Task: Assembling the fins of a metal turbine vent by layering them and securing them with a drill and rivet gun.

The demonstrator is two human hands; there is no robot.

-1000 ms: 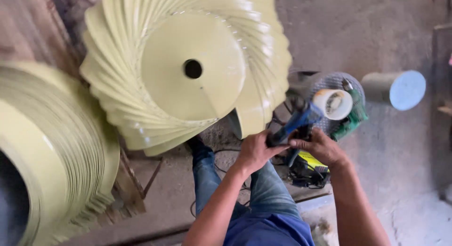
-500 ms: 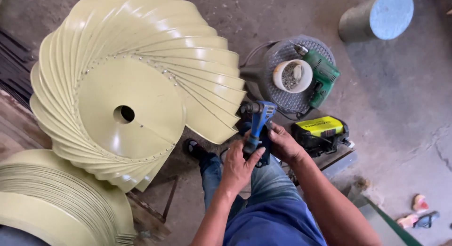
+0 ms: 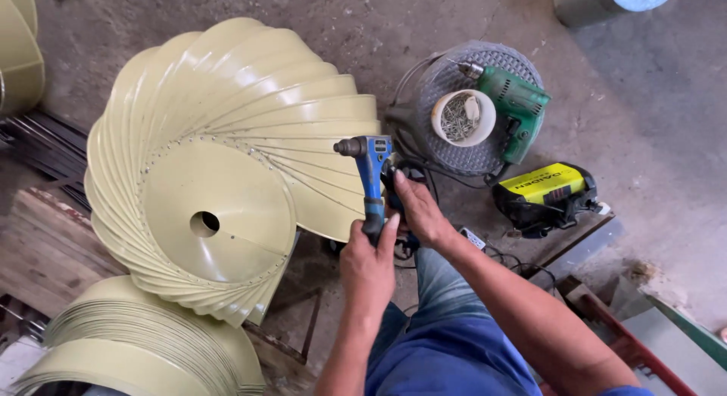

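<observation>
A worker seated over a concrete floor [image 3: 651, 131] holds a blue hand riveter [image 3: 370, 176] beside a large pale-yellow turbine ventilator head [image 3: 227, 161], its curved blades fanned in a spiral around a central disc with a round hole. The vent head sits tilted on a wooden pallet [image 3: 45, 252], just left of the worker's knees. A line of small rivets runs around the upper rim of the disc where the blades join it; along the lower rim the fastening is harder to read at this angle, so some joints may remain to be set. The blade ring looks complete, with no gaps showing.

A second stack of similar yellow blades [image 3: 144, 343] lies at lower left, apparently unassembled.

The left hand [image 3: 369, 263] is wrapped tight around the lower grip of the riveter, fingers closed on it. The right hand [image 3: 415, 207] is clasped around the tool's handles from the other side. The riveter's nose points left toward the vent head's blade edge, close to it but seemingly not touching.

On a round wire fan guard [image 3: 443, 150] behind the hands rest a green electric drill [image 3: 515, 108] and a white bowl of rivets [image 3: 463, 117]. A black-and-yellow machine [image 3: 547, 190] stands just right of the guard.
</observation>
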